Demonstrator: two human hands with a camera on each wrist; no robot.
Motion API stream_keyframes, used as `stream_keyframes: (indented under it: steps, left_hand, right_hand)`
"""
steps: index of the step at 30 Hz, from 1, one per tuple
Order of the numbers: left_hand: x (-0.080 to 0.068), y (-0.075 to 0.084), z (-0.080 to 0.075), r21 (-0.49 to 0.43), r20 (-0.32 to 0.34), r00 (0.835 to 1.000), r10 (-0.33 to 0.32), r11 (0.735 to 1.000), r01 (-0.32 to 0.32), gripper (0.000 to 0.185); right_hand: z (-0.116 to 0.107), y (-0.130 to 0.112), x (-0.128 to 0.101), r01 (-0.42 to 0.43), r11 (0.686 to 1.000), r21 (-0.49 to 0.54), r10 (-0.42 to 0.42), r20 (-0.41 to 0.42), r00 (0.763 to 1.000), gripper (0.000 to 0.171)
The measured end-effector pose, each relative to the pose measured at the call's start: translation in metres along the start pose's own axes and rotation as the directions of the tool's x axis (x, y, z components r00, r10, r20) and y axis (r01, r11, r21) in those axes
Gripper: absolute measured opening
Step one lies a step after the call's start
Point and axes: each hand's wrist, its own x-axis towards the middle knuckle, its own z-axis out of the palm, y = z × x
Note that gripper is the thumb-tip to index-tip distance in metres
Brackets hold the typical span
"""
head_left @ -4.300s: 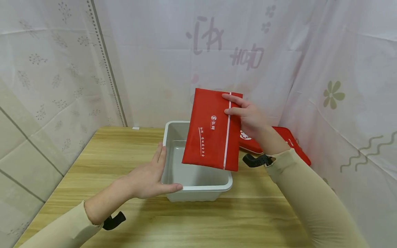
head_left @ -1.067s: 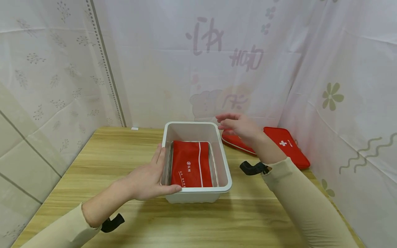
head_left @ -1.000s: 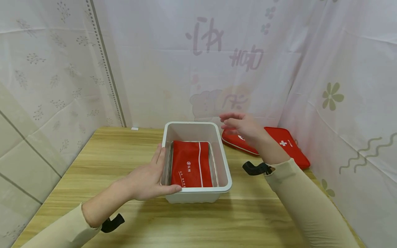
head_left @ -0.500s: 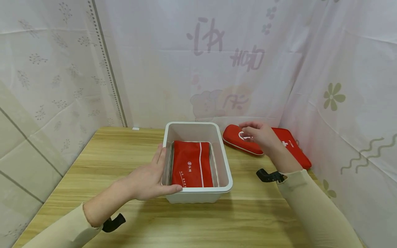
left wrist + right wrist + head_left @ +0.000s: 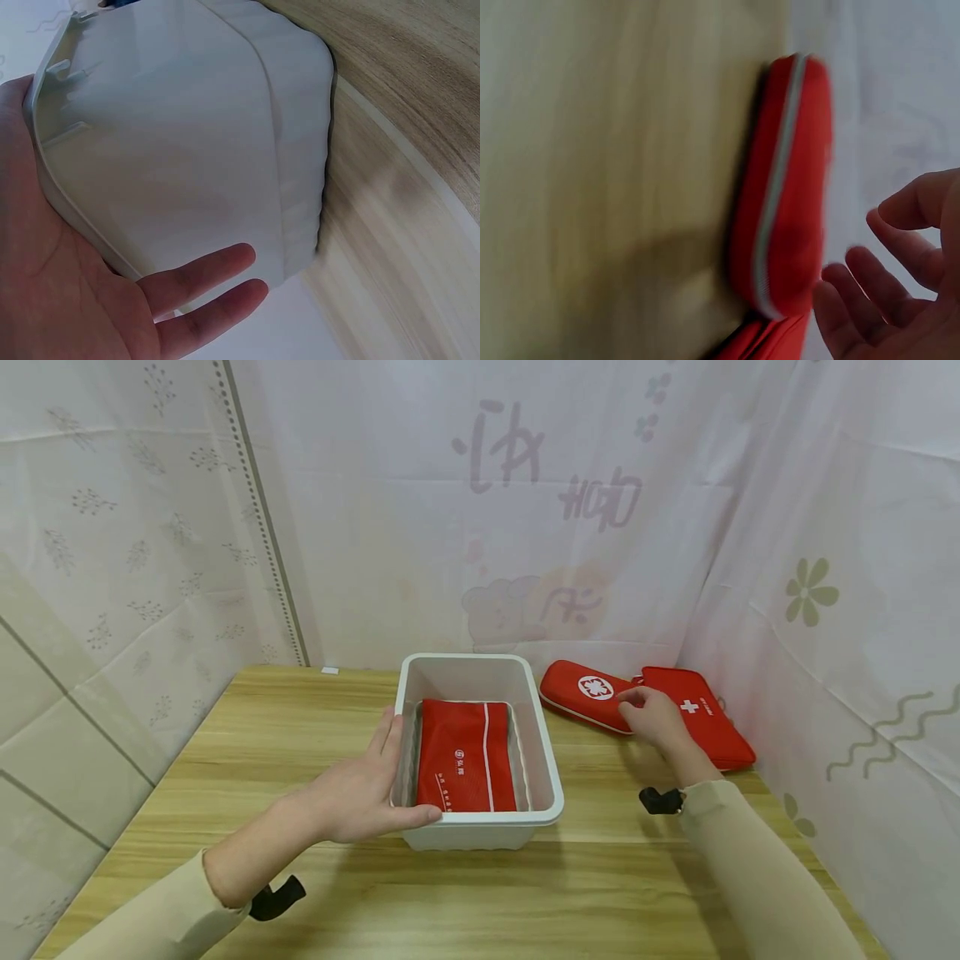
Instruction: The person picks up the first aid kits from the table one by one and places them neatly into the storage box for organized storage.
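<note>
A rounded red zip case point(image 5: 588, 693) with a white flower emblem lies flat on the wooden table point(image 5: 300, 752), at three o'clock of the white tub point(image 5: 551, 777), overlapping a flatter red cross pouch point(image 5: 701, 718). The right hand point(image 5: 651, 717) hovers at its right end, fingers loosely spread, gripping nothing. The left hand point(image 5: 360, 793) lies flat-fingered against the tub's nine o'clock wall, thumb over the near rim.

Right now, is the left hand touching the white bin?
Touching: the left wrist view shows the left hand palm against the white bin wall, fingers lying along it.
</note>
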Motion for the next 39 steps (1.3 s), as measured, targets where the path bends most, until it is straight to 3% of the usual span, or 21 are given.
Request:
stream_keyframes:
  steps: [9,15,23,39]
  left_hand:
    - [0.000,0.001,0.002,0.019,-0.002,1.000,-0.002,1.000,0.002,0.142]
    - [0.001,0.002,0.003,0.004,-0.004,1.000,-0.004,1.000,0.004,0.140]
    - [0.001,0.001,0.002,0.018,-0.009,1.000,-0.001,1.000,0.001,0.142]
    - [0.000,0.000,0.002,-0.003,-0.004,1.000,-0.012,1.000,0.012,0.142]
  right_hand:
    - [0.004,0.026,0.017,0.007,0.981,-0.194,-0.027,-0.097,0.995,0.051]
    - [0.007,0.027,0.026,-0.008,0.954,-0.300,-0.013,-0.068,0.998,0.061]
    - [0.013,0.022,0.022,-0.039,0.951,-0.308,0.035,-0.020,0.999,0.072]
    - [0.020,0.012,-0.008,0.076,0.930,-0.358,-0.081,0.001,0.997,0.071]
